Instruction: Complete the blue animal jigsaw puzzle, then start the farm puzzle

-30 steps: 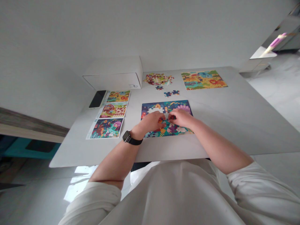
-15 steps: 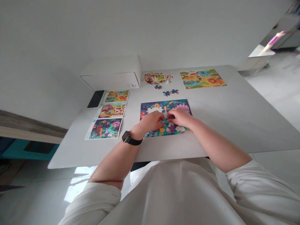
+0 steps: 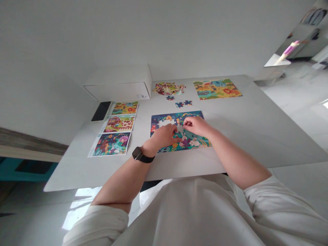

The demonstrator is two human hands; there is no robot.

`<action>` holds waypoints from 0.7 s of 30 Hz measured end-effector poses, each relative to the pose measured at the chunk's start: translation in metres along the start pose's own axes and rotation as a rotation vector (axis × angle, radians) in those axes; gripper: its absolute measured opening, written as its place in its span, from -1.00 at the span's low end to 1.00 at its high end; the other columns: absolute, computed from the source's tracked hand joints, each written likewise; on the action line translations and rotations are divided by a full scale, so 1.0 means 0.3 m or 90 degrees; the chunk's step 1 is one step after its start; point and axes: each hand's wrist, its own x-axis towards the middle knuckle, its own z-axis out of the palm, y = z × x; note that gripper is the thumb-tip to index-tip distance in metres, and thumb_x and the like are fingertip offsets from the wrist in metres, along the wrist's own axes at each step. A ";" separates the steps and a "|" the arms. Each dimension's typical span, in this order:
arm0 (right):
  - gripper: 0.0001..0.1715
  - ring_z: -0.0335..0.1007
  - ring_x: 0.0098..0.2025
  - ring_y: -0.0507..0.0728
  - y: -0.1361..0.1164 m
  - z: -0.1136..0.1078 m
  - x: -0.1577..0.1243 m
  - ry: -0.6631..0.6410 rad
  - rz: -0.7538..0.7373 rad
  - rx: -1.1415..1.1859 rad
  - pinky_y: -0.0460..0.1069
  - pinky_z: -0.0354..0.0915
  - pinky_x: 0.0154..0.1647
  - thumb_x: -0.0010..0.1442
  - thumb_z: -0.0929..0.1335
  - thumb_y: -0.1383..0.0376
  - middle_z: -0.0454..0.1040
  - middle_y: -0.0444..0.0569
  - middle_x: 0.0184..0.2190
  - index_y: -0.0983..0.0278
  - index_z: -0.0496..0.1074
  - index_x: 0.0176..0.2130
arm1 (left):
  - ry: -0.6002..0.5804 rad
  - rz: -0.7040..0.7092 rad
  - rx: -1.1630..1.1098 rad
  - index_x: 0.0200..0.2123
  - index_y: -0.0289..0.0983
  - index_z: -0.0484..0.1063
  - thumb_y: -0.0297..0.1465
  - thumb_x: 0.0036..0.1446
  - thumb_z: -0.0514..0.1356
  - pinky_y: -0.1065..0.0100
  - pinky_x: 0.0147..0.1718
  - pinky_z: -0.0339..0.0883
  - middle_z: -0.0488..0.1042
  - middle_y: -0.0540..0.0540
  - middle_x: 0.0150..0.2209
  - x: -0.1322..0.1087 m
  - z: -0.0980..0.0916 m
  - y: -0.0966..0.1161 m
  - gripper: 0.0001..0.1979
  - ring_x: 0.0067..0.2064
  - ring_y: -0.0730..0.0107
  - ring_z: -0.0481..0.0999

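Over the jigsaw point(image 3: 188, 118), we are holding the left hand point(image 3: 164, 136) and right hand point(image 3: 197, 125) curled, fingertips nearly meeting; whether either pinches anything we cannot tell. The jigsaw's long axis is running crosswise, its gap point(image 3: 166, 122) nearer the left hand.

My right hand point(image 3: 197, 125) has open table point(image 3: 246, 143) at 3 o'clock to move through. At 9 o'clock my left hand point(image 3: 164, 136) stands in the way, with printed picture sheets point(image 3: 119, 128) beyond it, and loose puzzle pieces point(image 3: 169, 89) lie at 12 o'clock.
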 end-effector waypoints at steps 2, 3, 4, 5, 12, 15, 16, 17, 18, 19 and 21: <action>-0.98 0.50 -0.35 0.07 -0.007 0.006 -0.003 -0.038 -0.002 -0.036 -0.06 0.20 -0.29 0.29 0.51 0.33 0.65 -0.12 -0.36 0.22 0.59 -0.24 | 0.001 -0.005 0.017 -0.07 -0.18 0.50 -0.08 0.22 0.38 0.26 -0.21 0.38 0.60 -0.17 -0.08 0.002 0.003 0.006 -0.63 -0.10 0.09 0.62; -0.96 0.50 -0.34 0.07 -0.012 0.011 -0.005 -0.060 -0.004 -0.059 -0.06 0.18 -0.30 0.27 0.52 0.33 0.65 -0.12 -0.36 0.21 0.59 -0.24 | 0.000 -0.006 0.022 -0.07 -0.18 0.49 -0.07 0.21 0.39 0.26 -0.21 0.38 0.60 -0.18 -0.08 0.003 0.004 0.006 -0.62 -0.09 0.08 0.63; -0.94 0.50 -0.34 0.08 -0.017 0.016 -0.006 -0.079 -0.008 -0.082 -0.05 0.17 -0.31 0.26 0.53 0.33 0.66 -0.11 -0.36 0.21 0.59 -0.24 | -0.002 -0.005 0.025 -0.06 -0.18 0.49 -0.06 0.21 0.39 0.25 -0.21 0.38 0.60 -0.18 -0.07 0.004 0.007 0.005 -0.61 -0.09 0.06 0.63; -0.94 0.51 -0.33 0.09 -0.022 0.020 -0.007 -0.094 -0.010 -0.101 -0.05 0.15 -0.31 0.27 0.53 0.32 0.67 -0.10 -0.35 0.21 0.59 -0.24 | -0.004 -0.005 0.026 -0.06 -0.19 0.49 -0.06 0.22 0.39 0.25 -0.21 0.38 0.60 -0.19 -0.07 0.005 0.009 0.003 -0.61 -0.08 0.05 0.64; -0.90 0.54 -0.29 0.12 -0.027 0.029 -0.008 -0.117 0.003 -0.131 -0.04 0.14 -0.33 0.31 0.54 0.24 0.68 -0.06 -0.33 0.20 0.61 -0.19 | 0.001 0.014 -0.013 -0.07 -0.19 0.50 -0.11 0.22 0.38 0.25 -0.21 0.37 0.61 -0.16 -0.11 0.015 0.023 -0.035 -0.66 -0.11 0.10 0.63; -0.84 0.55 -0.28 0.13 -0.022 0.019 -0.008 -0.072 -0.015 -0.156 -0.03 0.14 -0.31 0.38 0.49 0.16 0.68 -0.06 -0.33 0.19 0.62 -0.22 | 0.019 0.026 -0.084 -0.08 -0.18 0.53 -0.16 0.22 0.35 0.27 -0.26 0.33 0.62 -0.10 -0.22 0.024 0.015 -0.058 -0.71 -0.22 0.18 0.60; -0.76 0.54 -0.29 0.13 -0.022 0.014 -0.008 -0.052 -0.017 -0.168 -0.03 0.13 -0.31 0.42 0.46 0.13 0.67 -0.06 -0.36 0.19 0.62 -0.25 | 0.035 0.014 -0.107 -0.11 -0.18 0.54 -0.15 0.24 0.32 0.28 -0.29 0.30 0.62 -0.08 -0.27 0.028 0.009 -0.064 -0.74 -0.26 0.20 0.58; -0.66 0.53 -0.31 0.12 -0.021 0.007 -0.007 -0.033 -0.014 -0.180 -0.02 0.12 -0.32 0.46 0.42 0.09 0.66 -0.05 -0.39 0.19 0.62 -0.30 | 0.053 -0.005 -0.124 -0.17 -0.18 0.54 -0.12 0.28 0.28 0.29 -0.32 0.27 0.60 -0.06 -0.32 0.031 0.000 -0.069 -0.75 -0.30 0.22 0.56; -0.55 0.52 -0.33 0.12 -0.020 -0.001 -0.005 -0.018 -0.007 -0.192 -0.01 0.11 -0.34 0.50 0.37 0.04 0.64 -0.04 -0.42 0.19 0.61 -0.35 | 0.071 -0.029 -0.132 -0.27 -0.18 0.53 -0.08 0.33 0.22 0.28 -0.35 0.24 0.58 -0.06 -0.38 0.034 -0.010 -0.074 -0.70 -0.35 0.24 0.53; -0.46 0.52 -0.35 0.13 -0.019 -0.007 -0.004 -0.007 0.004 -0.203 0.00 0.10 -0.36 0.53 0.33 0.00 0.63 -0.03 -0.45 0.19 0.60 -0.39 | 0.087 -0.056 -0.133 -0.37 -0.18 0.49 -0.04 0.39 0.14 0.28 -0.37 0.20 0.54 -0.06 -0.44 0.037 -0.020 -0.077 -0.60 -0.39 0.25 0.50; -0.33 0.53 -0.36 0.15 -0.016 -0.016 0.002 0.004 0.022 -0.219 0.01 0.10 -0.37 0.56 0.27 -0.07 0.63 0.01 -0.47 0.18 0.60 -0.44 | 0.110 -0.107 -0.135 -0.52 -0.19 0.40 0.00 0.46 0.00 0.27 -0.40 0.17 0.46 -0.07 -0.53 0.039 -0.040 -0.081 -0.43 -0.44 0.27 0.45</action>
